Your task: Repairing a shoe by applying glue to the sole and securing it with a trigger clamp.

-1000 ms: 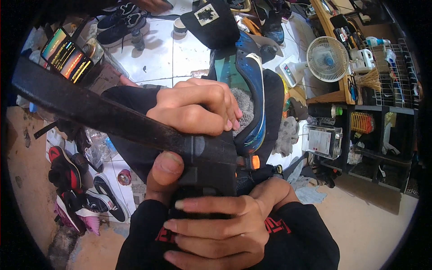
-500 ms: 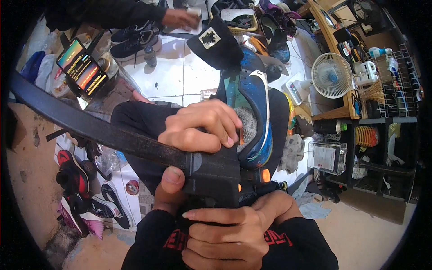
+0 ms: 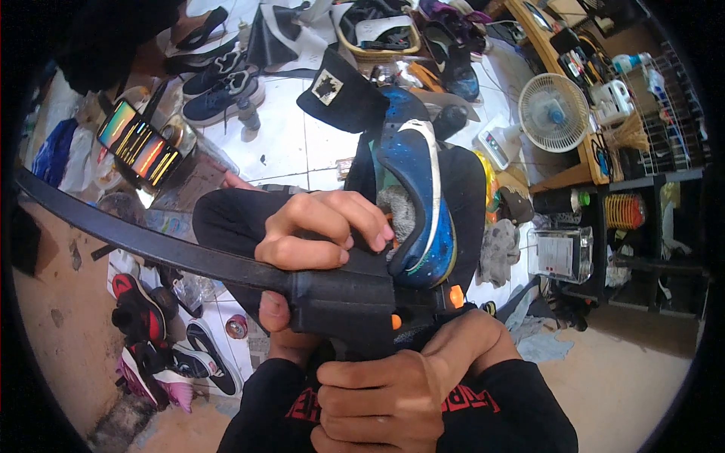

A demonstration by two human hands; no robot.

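A black bar clamp (image 3: 340, 302) with orange buttons lies across my lap, its long bar (image 3: 151, 240) reaching out to the left. My left hand (image 3: 321, 230) wraps over the clamp's body, fingers curled on top and thumb beneath. Lower down, my right hand (image 3: 381, 404) is closed round its handle, which the fingers mostly hide. Right beside the clamp rests a blue speckled sneaker (image 3: 429, 215) with a white stripe. Its black tongue (image 3: 347, 94), with a pale label, is folded outward, and grey cloth (image 3: 400, 215) fills the opening. Whether the clamp presses on the shoe, I cannot tell.
A phone (image 3: 139, 142) stands at the left near dark sneakers (image 3: 219, 94) and a small bottle (image 3: 247, 115). A basket (image 3: 377, 53) sits at the back. Rightward are a white fan (image 3: 553, 112), a scale (image 3: 500, 143) and dark shelving (image 3: 634, 281). More shoes (image 3: 140, 306) lie lower left.
The right hand's fingers have curled in tighter round the handle. The other person's hand has left the back of the floor, uncovering black and white sheets. The whole view has shifted slightly.
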